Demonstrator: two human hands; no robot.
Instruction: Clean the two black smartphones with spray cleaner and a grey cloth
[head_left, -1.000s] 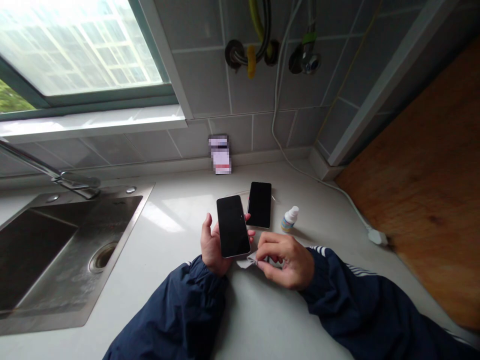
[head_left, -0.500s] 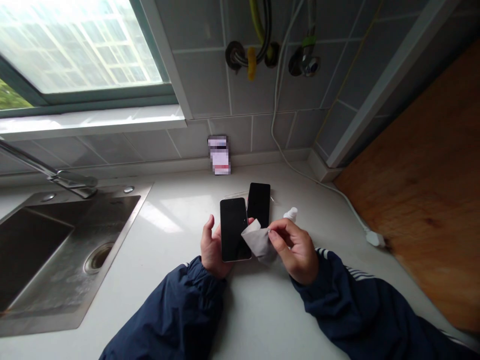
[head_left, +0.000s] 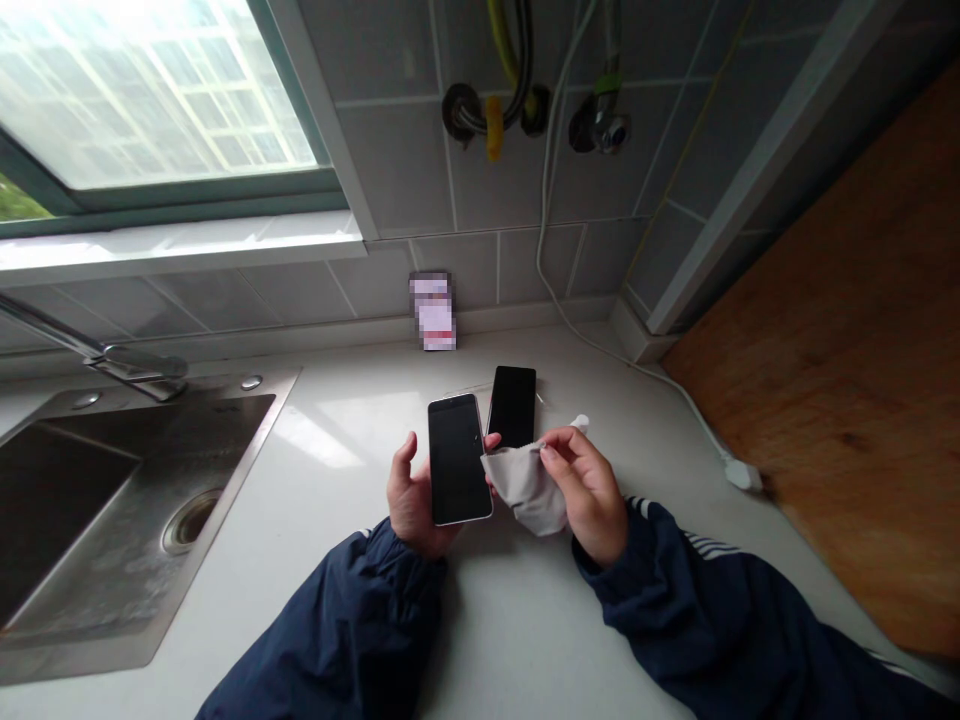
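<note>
My left hand (head_left: 411,500) is closed around a smartphone (head_left: 459,460), its dark screen facing up and its fingertips showing past the right edge. A grey cleaning cloth (head_left: 529,488) hangs from my right hand (head_left: 589,490), pinched between thumb and fingers. The cloth's left corner lies close beside the phone's right edge; whether they touch I cannot tell. Behind the cloth, a second dark phone (head_left: 513,405) rests on the counter, its lower end partly covered. A white bottle cap (head_left: 581,423) peeks out behind my right hand, the rest hidden.
On the left is a steel sink (head_left: 225,470) with a faucet (head_left: 142,368). Another phone with a blurred screen (head_left: 433,312) leans against the tiled wall. A white cable (head_left: 600,345) runs down to a plug (head_left: 742,474) near the wooden panel (head_left: 840,400) at right.
The cloth has shifted and hangs more spread out, covering more below the second phone. My hands and the held phone sit slightly further left in view, as the whole scene does.
</note>
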